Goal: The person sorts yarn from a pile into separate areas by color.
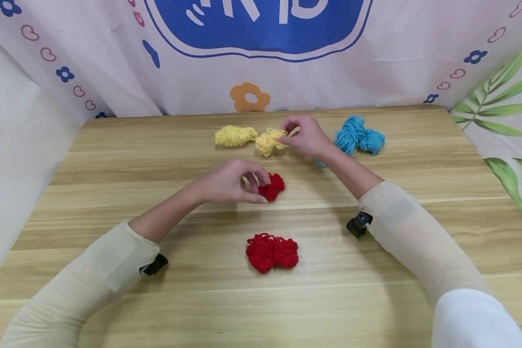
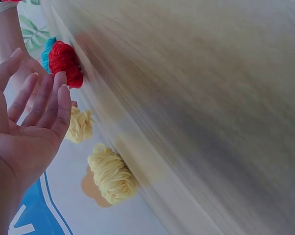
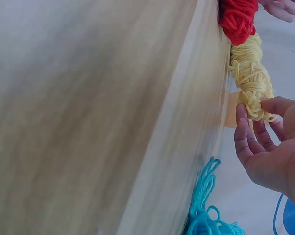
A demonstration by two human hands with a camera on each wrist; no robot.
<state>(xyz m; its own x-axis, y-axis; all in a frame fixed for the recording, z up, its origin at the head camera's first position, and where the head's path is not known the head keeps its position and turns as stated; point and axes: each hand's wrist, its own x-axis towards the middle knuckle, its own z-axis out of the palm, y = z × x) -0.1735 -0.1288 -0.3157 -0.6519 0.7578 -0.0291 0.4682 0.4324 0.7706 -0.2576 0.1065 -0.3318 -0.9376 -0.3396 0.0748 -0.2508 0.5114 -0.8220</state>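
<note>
My right hand (image 1: 304,136) pinches the near end of a yellow yarn bundle (image 1: 269,141) between thumb and fingers. That bundle's other end meets a second yellow yarn bundle (image 1: 235,136) on its left. Closer to me, my left hand (image 1: 232,182) is beside a small red yarn bundle (image 1: 275,187), its fingertips at the yarn's left side. In the left wrist view, the left hand's fingers (image 2: 64,110) are loosely extended, with the palm bare. A larger red yarn bundle (image 1: 272,253) lies nearer the front, touched by neither hand.
Blue yarn (image 1: 350,135) lies right of my right hand, with a smaller blue lump (image 1: 371,141) against it. Part of the blue yarn is hidden behind the right wrist. A printed curtain (image 1: 191,82) hangs behind the wooden table (image 1: 113,150).
</note>
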